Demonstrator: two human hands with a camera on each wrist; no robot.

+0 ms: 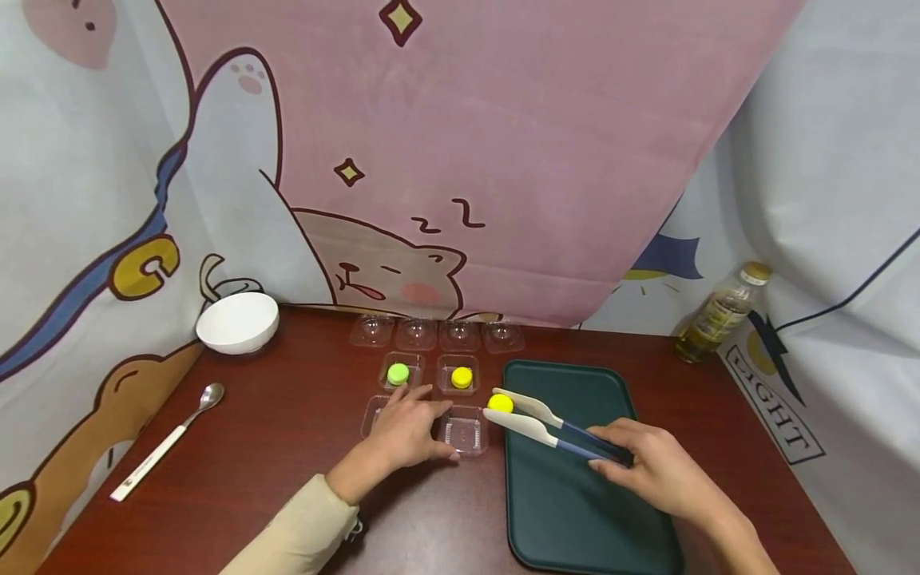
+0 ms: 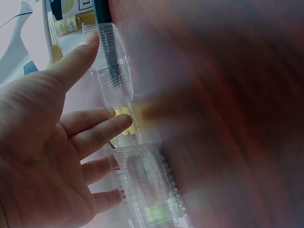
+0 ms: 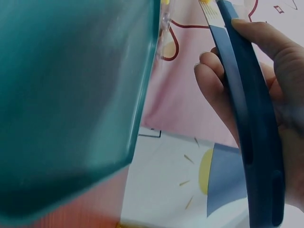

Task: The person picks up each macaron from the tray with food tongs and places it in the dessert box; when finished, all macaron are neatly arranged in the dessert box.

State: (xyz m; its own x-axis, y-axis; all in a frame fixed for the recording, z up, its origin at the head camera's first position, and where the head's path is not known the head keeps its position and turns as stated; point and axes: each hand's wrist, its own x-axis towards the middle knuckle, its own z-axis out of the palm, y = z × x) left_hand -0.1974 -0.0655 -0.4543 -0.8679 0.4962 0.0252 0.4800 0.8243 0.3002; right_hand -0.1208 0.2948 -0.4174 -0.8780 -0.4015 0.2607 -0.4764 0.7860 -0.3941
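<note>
My right hand (image 1: 657, 463) grips a pair of tongs (image 1: 568, 435) with blue handles and pale tips. Between those tips sits a yellow macaron (image 1: 501, 403), over the left edge of the dark green tray (image 1: 575, 511). My left hand (image 1: 406, 431) rests with spread fingers at the clear plastic box (image 1: 462, 431), overlapping its front left compartment. In the left wrist view, the thumb and fingers lie along the wall of the box (image 2: 114, 71). A green macaron (image 1: 398, 374) lies in the back left compartment and another yellow macaron (image 1: 461, 377) in the back right one.
Domed clear lids (image 1: 417, 334) lie behind the box by the cloth backdrop. A white bowl (image 1: 238, 322) stands at the back left, with a long-handled spoon (image 1: 168, 439) in front of it. An oil bottle (image 1: 722, 314) stands at the back right.
</note>
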